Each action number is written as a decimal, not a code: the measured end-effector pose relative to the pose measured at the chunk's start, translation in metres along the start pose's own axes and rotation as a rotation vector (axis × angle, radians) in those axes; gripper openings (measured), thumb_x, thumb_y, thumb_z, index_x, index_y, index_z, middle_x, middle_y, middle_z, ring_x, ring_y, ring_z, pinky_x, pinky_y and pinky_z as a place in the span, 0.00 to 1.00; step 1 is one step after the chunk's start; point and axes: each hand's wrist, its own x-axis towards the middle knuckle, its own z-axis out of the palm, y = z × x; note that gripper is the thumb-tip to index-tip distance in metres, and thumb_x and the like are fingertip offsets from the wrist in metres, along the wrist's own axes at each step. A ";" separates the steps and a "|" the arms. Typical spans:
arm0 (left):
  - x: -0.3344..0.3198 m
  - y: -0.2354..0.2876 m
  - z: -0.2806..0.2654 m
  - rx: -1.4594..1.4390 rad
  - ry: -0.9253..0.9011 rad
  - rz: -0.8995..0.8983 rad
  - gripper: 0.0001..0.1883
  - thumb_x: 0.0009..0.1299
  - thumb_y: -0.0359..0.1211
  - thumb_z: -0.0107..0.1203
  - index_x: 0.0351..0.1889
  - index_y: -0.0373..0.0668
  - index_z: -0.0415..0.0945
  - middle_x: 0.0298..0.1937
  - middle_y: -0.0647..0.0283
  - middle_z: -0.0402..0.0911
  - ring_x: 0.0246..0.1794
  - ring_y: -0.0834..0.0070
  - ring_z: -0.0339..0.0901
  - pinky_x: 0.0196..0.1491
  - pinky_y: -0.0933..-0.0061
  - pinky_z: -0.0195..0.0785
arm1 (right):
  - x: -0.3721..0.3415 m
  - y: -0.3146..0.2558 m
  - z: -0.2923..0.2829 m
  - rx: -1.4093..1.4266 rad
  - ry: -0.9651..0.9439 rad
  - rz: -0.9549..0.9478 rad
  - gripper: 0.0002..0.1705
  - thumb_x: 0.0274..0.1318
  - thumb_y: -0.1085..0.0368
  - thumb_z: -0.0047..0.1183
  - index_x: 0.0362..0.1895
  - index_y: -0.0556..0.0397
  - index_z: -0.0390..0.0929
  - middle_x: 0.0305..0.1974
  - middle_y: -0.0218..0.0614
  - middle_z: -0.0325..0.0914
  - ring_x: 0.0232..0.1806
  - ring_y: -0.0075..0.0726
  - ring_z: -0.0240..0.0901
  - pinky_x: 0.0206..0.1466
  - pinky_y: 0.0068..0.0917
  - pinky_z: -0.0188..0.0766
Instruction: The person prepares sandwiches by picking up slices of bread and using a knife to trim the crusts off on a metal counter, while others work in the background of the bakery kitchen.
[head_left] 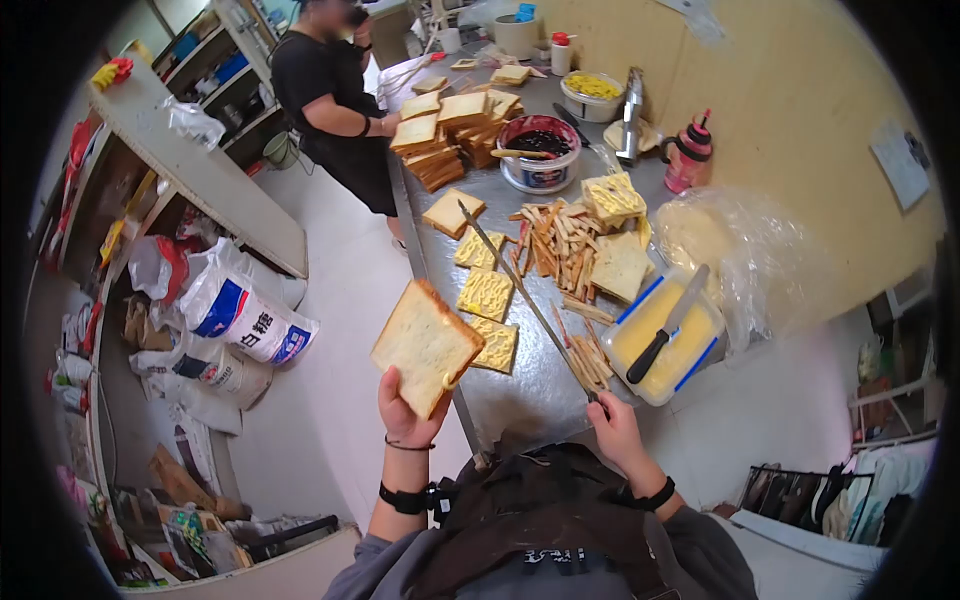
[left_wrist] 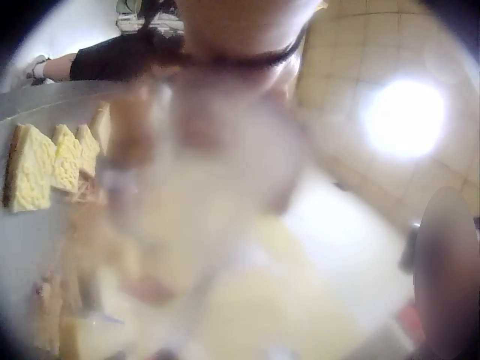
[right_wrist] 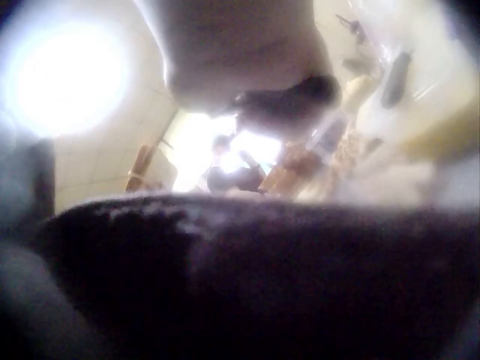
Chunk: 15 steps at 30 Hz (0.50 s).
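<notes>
My left hand (head_left: 408,422) holds up a square slice of bread (head_left: 424,338) with brown crust edges, tilted beside the table's left edge. In my right hand (head_left: 618,432) is the handle of a long, thin knife (head_left: 511,272); its blade reaches forward over the table. Just beyond the held bread, several slices with yellow spread (head_left: 486,293) lie in a row, with a plain slice (head_left: 453,212) at the far end. The left wrist view shows some spread slices (left_wrist: 34,169), but the hand there is blurred. Dark cloth fills much of the right wrist view.
Cut crusts (head_left: 556,240) lie in a heap mid-table. A tub of dark jam (head_left: 540,175) and stacked bread (head_left: 435,150) stand farther back. At right, a black-handled knife (head_left: 650,355) rests across a box of yellow spread (head_left: 610,345). Another person (head_left: 325,110) stands at the far left.
</notes>
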 end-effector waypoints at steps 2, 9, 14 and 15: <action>-0.016 -0.008 -0.005 0.081 0.060 0.059 0.36 0.70 0.44 0.54 0.72 0.40 0.55 0.70 0.52 0.66 0.67 0.55 0.69 0.66 0.53 0.66 | 0.000 0.018 -0.005 0.026 -0.024 0.081 0.19 0.67 0.55 0.50 0.34 0.61 0.72 0.21 0.37 0.68 0.24 0.25 0.62 0.29 0.30 0.62; -0.038 -0.069 -0.043 0.562 0.231 -0.326 0.32 0.71 0.36 0.51 0.72 0.40 0.55 0.67 0.55 0.69 0.67 0.60 0.68 0.69 0.54 0.61 | -0.020 0.068 -0.027 0.138 -0.018 0.241 0.20 0.68 0.55 0.47 0.31 0.61 0.72 0.22 0.34 0.70 0.27 0.26 0.64 0.32 0.29 0.64; -0.011 -0.125 -0.091 0.604 0.229 -0.512 0.28 0.72 0.34 0.51 0.69 0.41 0.59 0.65 0.60 0.70 0.66 0.65 0.68 0.67 0.57 0.62 | -0.042 0.077 -0.048 0.017 -0.045 0.341 0.22 0.68 0.53 0.47 0.30 0.60 0.74 0.24 0.41 0.75 0.28 0.36 0.72 0.34 0.34 0.68; -0.004 -0.133 -0.098 0.562 0.229 -0.503 0.27 0.72 0.35 0.51 0.68 0.41 0.61 0.65 0.61 0.71 0.66 0.66 0.68 0.67 0.57 0.62 | -0.047 0.080 -0.049 0.021 -0.065 0.331 0.21 0.68 0.53 0.46 0.29 0.58 0.73 0.23 0.35 0.72 0.27 0.30 0.68 0.32 0.30 0.66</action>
